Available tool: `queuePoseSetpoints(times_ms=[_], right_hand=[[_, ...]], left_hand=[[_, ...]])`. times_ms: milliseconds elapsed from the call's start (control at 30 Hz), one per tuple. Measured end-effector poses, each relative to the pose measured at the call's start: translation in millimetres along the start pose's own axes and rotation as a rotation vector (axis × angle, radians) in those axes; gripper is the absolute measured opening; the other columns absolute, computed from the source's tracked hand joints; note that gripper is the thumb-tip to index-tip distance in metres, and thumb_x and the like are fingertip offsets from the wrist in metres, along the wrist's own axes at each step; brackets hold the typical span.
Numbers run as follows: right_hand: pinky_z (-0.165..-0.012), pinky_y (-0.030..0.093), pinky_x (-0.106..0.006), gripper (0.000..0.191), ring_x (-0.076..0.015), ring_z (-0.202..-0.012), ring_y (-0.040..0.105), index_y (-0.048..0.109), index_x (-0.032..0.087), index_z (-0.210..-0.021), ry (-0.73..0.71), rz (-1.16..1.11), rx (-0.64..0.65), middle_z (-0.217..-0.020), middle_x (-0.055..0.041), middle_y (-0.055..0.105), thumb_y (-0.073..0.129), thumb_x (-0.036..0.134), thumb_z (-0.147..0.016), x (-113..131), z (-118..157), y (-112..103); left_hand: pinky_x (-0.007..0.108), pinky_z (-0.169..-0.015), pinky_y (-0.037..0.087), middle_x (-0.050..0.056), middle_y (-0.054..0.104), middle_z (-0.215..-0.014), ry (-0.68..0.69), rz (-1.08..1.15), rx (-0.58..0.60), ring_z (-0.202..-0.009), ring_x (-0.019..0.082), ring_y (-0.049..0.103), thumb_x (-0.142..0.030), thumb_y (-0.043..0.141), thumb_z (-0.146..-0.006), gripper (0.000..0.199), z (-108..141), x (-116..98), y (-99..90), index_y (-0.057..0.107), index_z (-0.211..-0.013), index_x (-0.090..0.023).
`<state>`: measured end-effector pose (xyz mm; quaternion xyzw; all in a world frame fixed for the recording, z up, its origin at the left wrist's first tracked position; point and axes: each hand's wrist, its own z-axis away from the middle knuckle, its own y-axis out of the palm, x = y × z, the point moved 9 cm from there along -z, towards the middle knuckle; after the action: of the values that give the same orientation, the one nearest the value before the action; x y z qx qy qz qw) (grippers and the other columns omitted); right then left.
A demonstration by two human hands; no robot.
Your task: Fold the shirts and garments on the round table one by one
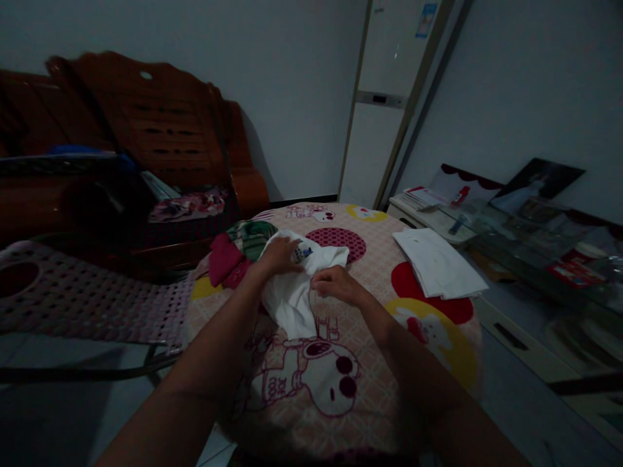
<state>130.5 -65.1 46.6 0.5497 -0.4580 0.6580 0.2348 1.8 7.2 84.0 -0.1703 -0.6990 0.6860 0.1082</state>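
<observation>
A crumpled white shirt (291,305) with a small dark and blue print lies on the round table. My left hand (281,255) rests on its upper left part, with thumb and fingers apart. At the shirt's right edge, my right hand (335,284) is closed, its fingers curled and pinched against the cloth; the fingertips are partly hidden. Left of the shirt sit a magenta cloth (228,261) and a green plaid cloth (253,239), bunched together. On the table's right side lies a flat stack of folded white cloth or paper (438,263).
A patterned tablecloth (374,402) with cartoon figures covers the table. Beyond it stand a wooden bench (160,123) and a tall white cabinet-like unit (374,143). A woven chair (121,298) is close on the left. To the right is a cluttered glass-topped cabinet (516,253).
</observation>
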Motion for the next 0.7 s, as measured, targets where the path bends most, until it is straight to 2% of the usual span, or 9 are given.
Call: queuePoseSetpoints(times_ms=[67,133,200,267,333,500,567,633,700], right_hand=[[-0.053,0.047,-0.023,0.018,-0.0112,-0.053,0.059,0.067,0.015,-0.072,0.089,-0.031,-0.152,-0.062,-0.0006,0.065,0.065,0.03,-0.08,-21,8,-25],[-0.048,0.046,-0.022,0.018,-0.0104,-0.047,0.057,0.065,0.015,-0.07,0.169,-0.051,-0.275,-0.063,-0.0017,0.066,0.065,0.03,-0.08,-37,17,-45],[-0.044,0.046,-0.022,0.017,-0.0108,-0.044,0.056,0.064,0.016,-0.069,0.232,-0.078,-0.369,-0.061,-0.0021,0.067,0.065,0.03,-0.079,-51,26,-59],[-0.043,0.047,-0.022,0.017,-0.0114,-0.044,0.057,0.063,0.016,-0.069,0.262,-0.118,-0.438,-0.059,-0.0016,0.066,0.065,0.031,-0.078,-60,34,-69],[-0.044,0.048,-0.022,0.019,-0.0112,-0.044,0.057,0.063,0.017,-0.069,0.254,-0.147,-0.49,-0.059,-0.0015,0.067,0.066,0.034,-0.077,-65,43,-77],[-0.047,0.048,-0.022,0.027,-0.0118,-0.048,0.059,0.065,0.017,-0.071,0.172,-0.121,-0.652,-0.06,-0.0021,0.067,0.07,0.043,-0.074,-54,69,-113],[-0.048,0.048,-0.022,0.029,-0.0122,-0.049,0.06,0.066,0.017,-0.072,0.138,-0.085,-0.715,-0.061,-0.0024,0.068,0.069,0.046,-0.074,-44,80,-131],[-0.048,0.048,-0.023,0.031,-0.013,-0.05,0.061,0.066,0.017,-0.073,0.12,-0.052,-0.761,-0.062,-0.0029,0.068,0.069,0.047,-0.074,-37,89,-145],[-0.049,0.048,-0.024,0.032,-0.014,-0.051,0.061,0.067,0.017,-0.075,0.124,-0.037,-0.802,-0.063,-0.0034,0.068,0.068,0.049,-0.073,-36,97,-158]], left_hand=[[0.048,-0.111,0.037,0.018,0.057,-0.145,0.092,-0.064,0.052,-0.136,0.038,0.05,-0.052,0.078,-0.074,0.08,-6,-28,22.6,0.054,-0.143,-0.019],[0.052,-0.108,0.038,0.019,0.065,-0.132,0.127,-0.114,0.072,-0.129,0.039,0.054,-0.043,0.072,-0.081,0.058,-10,-48,38.3,0.062,-0.131,-0.016],[0.051,-0.103,0.041,0.02,0.07,-0.119,0.099,-0.137,0.065,-0.122,0.039,0.059,-0.03,0.064,-0.086,0.04,-15,-58,44.9,0.065,-0.122,-0.013],[0.045,-0.096,0.045,0.02,0.07,-0.116,0.032,-0.09,0.036,-0.115,0.035,0.063,-0.019,0.057,-0.086,0.04,-20,-54,40.0,0.063,-0.125,-0.012],[0.039,-0.09,0.048,0.016,0.069,-0.12,-0.065,0.013,-0.055,-0.109,0.031,0.066,-0.013,0.054,-0.085,0.048,-22,-36,17.4,0.059,-0.132,-0.016],[0.039,-0.093,0.046,0.01,0.06,-0.135,-0.392,0.171,-0.568,-0.112,0.029,0.061,-0.019,0.046,-0.093,0.045,-1,52,-99.7,0.06,-0.136,-0.023],[0.042,-0.097,0.045,0.01,0.057,-0.14,-0.446,0.161,-0.716,-0.117,0.03,0.057,-0.018,0.044,-0.095,0.046,9,78,-133.9,0.061,-0.137,-0.021],[0.045,-0.099,0.045,0.01,0.057,-0.142,-0.444,0.105,-0.743,-0.123,0.032,0.052,-0.016,0.044,-0.094,0.045,8,93,-142.9,0.064,-0.134,-0.019],[0.047,-0.098,0.046,0.013,0.06,-0.138,-0.473,0.07,-0.563,-0.123,0.035,0.053,-0.018,0.046,-0.093,0.041,-5,107,-117.8,0.067,-0.128,-0.014]])
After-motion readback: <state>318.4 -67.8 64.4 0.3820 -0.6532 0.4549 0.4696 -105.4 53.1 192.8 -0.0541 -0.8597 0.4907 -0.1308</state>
